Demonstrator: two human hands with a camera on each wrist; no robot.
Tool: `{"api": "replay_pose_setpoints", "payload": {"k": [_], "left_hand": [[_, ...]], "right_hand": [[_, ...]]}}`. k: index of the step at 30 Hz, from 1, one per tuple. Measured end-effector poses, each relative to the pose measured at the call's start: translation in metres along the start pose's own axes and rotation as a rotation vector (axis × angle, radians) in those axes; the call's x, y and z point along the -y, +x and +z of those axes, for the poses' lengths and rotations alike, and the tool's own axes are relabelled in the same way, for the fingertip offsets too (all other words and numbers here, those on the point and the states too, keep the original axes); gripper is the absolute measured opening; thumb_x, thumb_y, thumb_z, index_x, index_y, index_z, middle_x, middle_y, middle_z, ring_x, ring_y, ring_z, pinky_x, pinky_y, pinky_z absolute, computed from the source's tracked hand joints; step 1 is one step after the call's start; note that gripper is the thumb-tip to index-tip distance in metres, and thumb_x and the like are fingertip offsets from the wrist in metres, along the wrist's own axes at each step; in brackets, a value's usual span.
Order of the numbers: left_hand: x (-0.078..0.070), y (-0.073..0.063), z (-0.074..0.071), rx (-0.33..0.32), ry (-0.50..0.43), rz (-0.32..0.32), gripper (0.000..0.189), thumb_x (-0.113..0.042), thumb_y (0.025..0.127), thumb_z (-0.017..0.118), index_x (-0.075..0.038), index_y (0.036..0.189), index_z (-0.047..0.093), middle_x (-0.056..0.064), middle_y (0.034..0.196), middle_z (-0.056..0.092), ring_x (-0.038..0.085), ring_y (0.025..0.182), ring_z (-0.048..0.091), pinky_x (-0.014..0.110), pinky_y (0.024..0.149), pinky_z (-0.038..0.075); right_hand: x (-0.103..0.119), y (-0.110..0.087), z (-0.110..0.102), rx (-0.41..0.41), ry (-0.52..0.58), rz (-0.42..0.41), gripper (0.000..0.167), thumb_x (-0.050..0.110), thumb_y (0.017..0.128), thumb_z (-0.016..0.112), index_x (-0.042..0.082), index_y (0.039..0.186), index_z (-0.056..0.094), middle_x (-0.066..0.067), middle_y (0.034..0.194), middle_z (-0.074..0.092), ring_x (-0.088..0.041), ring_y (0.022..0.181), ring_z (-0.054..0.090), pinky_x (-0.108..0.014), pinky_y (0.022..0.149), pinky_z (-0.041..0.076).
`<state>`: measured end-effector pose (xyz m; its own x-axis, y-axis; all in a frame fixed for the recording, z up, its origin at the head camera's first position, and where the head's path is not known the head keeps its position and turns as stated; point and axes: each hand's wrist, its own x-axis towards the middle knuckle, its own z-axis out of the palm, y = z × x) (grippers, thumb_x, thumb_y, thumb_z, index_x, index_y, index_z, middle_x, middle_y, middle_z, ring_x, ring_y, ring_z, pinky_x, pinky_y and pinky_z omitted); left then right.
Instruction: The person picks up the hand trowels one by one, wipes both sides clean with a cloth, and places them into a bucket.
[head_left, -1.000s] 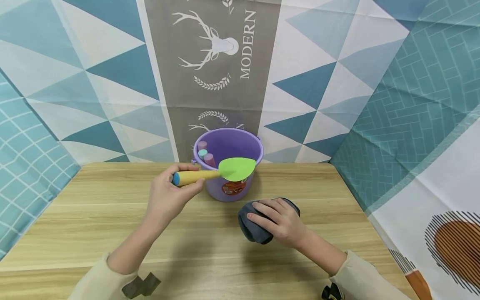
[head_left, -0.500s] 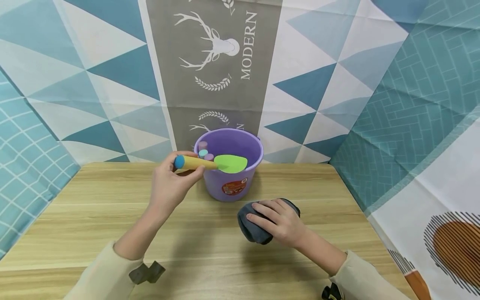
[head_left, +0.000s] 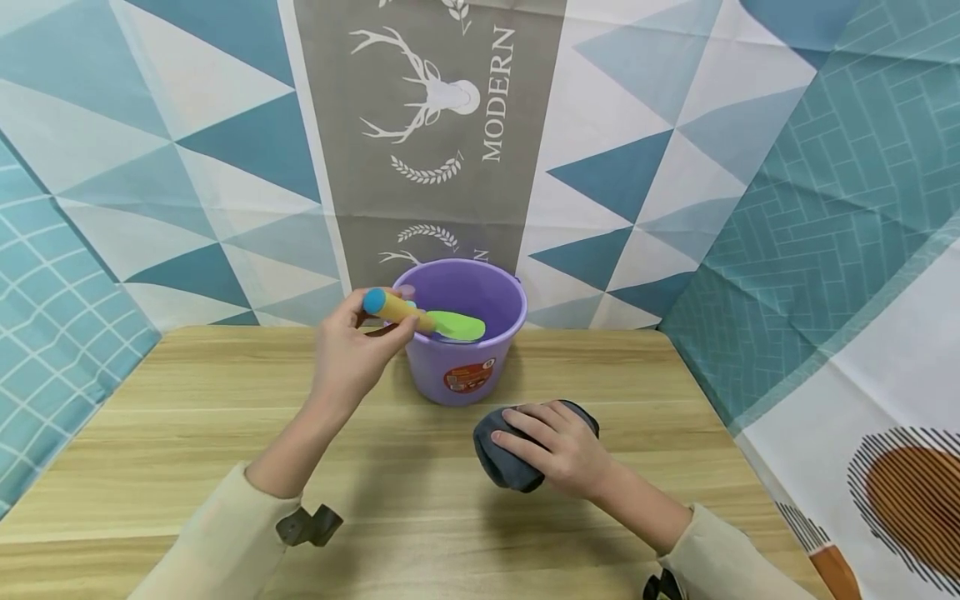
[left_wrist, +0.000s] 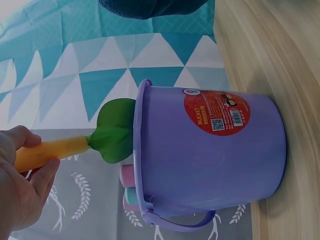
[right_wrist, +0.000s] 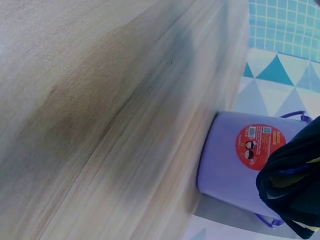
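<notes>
My left hand [head_left: 351,357] pinches the yellow, blue-ended handle of a toy shovel [head_left: 461,327] with a green blade. The blade lies over the near rim of a purple bucket [head_left: 427,375], partly within its mouth. In the left wrist view the shovel [left_wrist: 115,131] sits at the bucket's opening, its tip hidden behind the rim. My right hand [head_left: 572,450] grips a folded dark grey cloth [head_left: 501,457], held up in front of the bucket to the right. Small yellow and blue patches show inside the cloth [right_wrist: 310,205] in the right wrist view.
Pink and teal rounded ends [left_wrist: 128,176] stick out of the bucket at its left side. The bucket stands near the far edge of the wooden table [head_left: 187,417]. Patterned fabric [head_left: 615,92] hangs behind and on both sides.
My left hand has moved slightly up and right, and the shovel has swung so that its blade is now further over the bucket's mouth. My right hand and the cloth have hardly moved.
</notes>
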<state>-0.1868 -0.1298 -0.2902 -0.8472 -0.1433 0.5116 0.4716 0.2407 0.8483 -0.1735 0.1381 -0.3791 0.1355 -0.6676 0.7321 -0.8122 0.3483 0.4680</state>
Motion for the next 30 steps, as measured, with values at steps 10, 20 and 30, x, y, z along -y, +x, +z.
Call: {"api": "replay_pose_setpoints", "payload": {"k": [10, 20, 30], "left_hand": [[0.001, 0.008, 0.007, -0.015, 0.098, 0.019, 0.024, -0.012, 0.077, 0.075, -0.003, 0.097, 0.065, 0.009, 0.093, 0.069, 0.007, 0.08, 0.061, 0.014, 0.069, 0.053], [0.005, 0.013, 0.015, -0.001, 0.161, 0.032, 0.026, -0.016, 0.076, 0.077, -0.002, 0.093, 0.063, 0.011, 0.084, 0.067, 0.012, 0.075, 0.06, 0.012, 0.061, 0.05], [0.014, 0.017, 0.025, 0.011, 0.172, 0.007, 0.026, -0.017, 0.075, 0.078, -0.002, 0.09, 0.063, 0.011, 0.084, 0.066, 0.014, 0.077, 0.061, 0.013, 0.063, 0.051]], "right_hand": [[0.0, 0.0, 0.0, 0.014, -0.007, -0.002, 0.023, 0.016, 0.095, 0.05, 0.011, 0.11, 0.067, -0.01, 0.106, 0.068, -0.023, 0.088, 0.065, -0.033, 0.067, 0.052], [0.0, -0.002, 0.0, 0.019, -0.012, -0.008, 0.024, 0.014, 0.096, 0.048, 0.011, 0.11, 0.067, -0.01, 0.106, 0.068, -0.022, 0.087, 0.065, -0.032, 0.066, 0.051], [0.001, -0.006, 0.001, 0.071, 0.008, 0.005, 0.026, 0.012, 0.097, 0.046, 0.012, 0.114, 0.065, -0.009, 0.109, 0.067, -0.022, 0.09, 0.065, -0.032, 0.068, 0.052]]}}
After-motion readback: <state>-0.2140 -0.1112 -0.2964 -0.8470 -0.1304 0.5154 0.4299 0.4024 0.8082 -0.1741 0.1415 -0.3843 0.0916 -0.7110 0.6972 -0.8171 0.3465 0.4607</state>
